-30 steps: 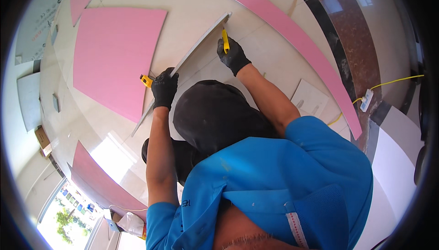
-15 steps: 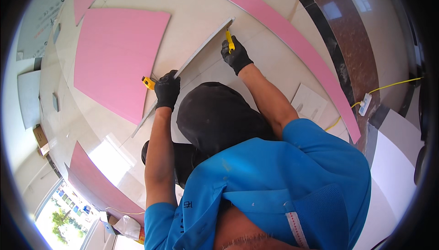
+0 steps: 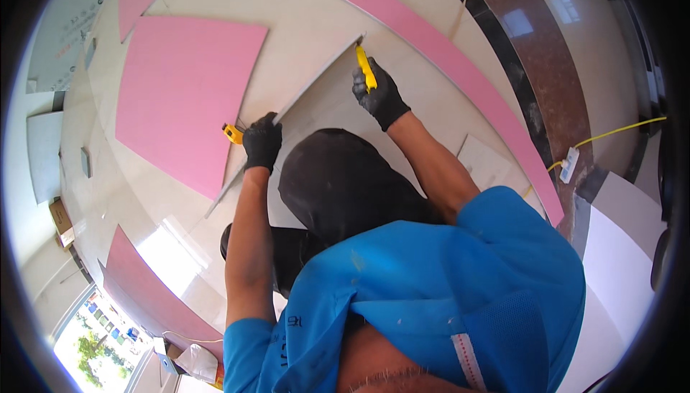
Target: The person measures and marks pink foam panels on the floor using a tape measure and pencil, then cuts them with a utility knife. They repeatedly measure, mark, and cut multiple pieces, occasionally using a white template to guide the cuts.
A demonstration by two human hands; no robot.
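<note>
Since the earlier frame, my right hand (image 3: 379, 94) has drawn a little down and to the right with its yellow knife (image 3: 367, 69), while my left hand (image 3: 262, 141) has barely shifted. Nearest, around the middle of the frame, is my bent knee (image 3: 345, 177) in black cloth. Just above and left of it, my gloved left hand is closed, seemingly gripping the long grey strip (image 3: 320, 73) near its middle. My right hand is wrapped firmly round the knife, its tip at the strip's upper end; whether it touches, I can't tell. The strip runs aslant from upper centre toward centre left, over the pale floor (image 3: 302, 5). A yellow tape measure (image 3: 232, 133) sits just beside my left hand.

I judge the work under way: the strip looks to be in one piece, and I can't make out any finished cut, so most of it may be left.

Farther out, a big pink panel (image 3: 190, 98) lies at upper left and a long pink band (image 3: 445, 55) curves down the right. Beyond that band, a white power strip (image 3: 569, 165) lies at the right; a cardboard box (image 3: 60, 215) stands at the far left.
</note>
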